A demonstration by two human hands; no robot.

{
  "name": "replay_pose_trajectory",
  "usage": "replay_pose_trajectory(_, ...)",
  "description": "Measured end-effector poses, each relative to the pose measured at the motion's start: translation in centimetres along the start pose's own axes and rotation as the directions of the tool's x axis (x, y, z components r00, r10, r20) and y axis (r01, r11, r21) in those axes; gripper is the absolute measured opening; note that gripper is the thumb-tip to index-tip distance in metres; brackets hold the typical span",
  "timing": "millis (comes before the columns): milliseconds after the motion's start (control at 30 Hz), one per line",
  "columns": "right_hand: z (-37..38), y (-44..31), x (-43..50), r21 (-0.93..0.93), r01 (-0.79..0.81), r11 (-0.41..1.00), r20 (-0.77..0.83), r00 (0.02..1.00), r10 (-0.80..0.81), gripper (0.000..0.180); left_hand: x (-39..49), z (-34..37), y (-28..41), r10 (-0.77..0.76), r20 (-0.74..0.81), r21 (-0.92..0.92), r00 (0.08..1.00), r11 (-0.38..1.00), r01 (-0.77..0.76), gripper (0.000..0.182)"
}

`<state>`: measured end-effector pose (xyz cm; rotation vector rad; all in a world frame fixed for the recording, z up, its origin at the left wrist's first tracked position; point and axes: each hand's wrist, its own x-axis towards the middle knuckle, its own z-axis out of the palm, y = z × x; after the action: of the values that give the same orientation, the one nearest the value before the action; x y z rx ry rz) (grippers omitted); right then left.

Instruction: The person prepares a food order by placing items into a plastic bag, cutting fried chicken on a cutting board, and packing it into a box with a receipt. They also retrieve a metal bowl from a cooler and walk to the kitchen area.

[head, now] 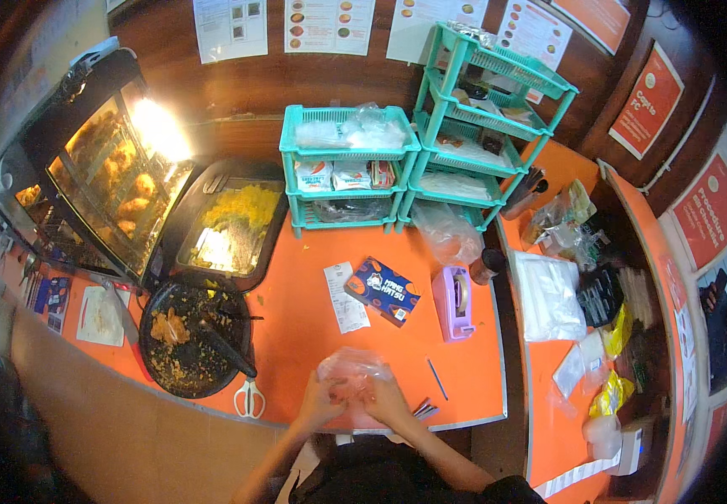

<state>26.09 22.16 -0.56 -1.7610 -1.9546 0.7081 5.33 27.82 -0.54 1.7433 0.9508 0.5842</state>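
Close to the counter's front edge, a clear plastic bag (354, 365) is held between my two hands. My left hand (324, 401) grips its left side, and my right hand (386, 398) grips its right side. The bag looks thin and crumpled; whether anything is inside I cannot tell. Beyond it, a printed blue cardboard box (383, 291) lies tilted over part of a paper receipt (343, 309). To the right of the box stands a purple tape dispenser (453, 305). A thin blue stick or pen (437, 379) and some small sachets (425, 409) lie by my right forearm.
Left lie white-handled scissors (250, 400), a black mortar (177, 372) with pestle and fried food, and a red-handled knife (129, 331). Behind are a lit food warmer (95, 170) and a metal tray (231, 220). Green plastic racks (351, 151) stand at the back; a side counter (536, 403) holds packaging.
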Motion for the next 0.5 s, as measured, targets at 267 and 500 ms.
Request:
replay_pose_trajectory(267, -5.3, 2.3, 3.0, -0.319, -0.404, 0.857, 0.092, 0.887, 0.452, 0.030, 1.9, 0.2, -3.7, -0.059, -0.152, 0.423, 0.987, 0.898, 0.119, 0.049)
replay_pose_trajectory(500, -23.2, -1.1, 27.1, 0.061, 0.348, 0.935, -0.393, 0.870, -0.298, 0.020, 2.8, 1.3, -7.6, -0.037, -0.219, 0.169, 0.975, 0.983, 0.075, 0.042)
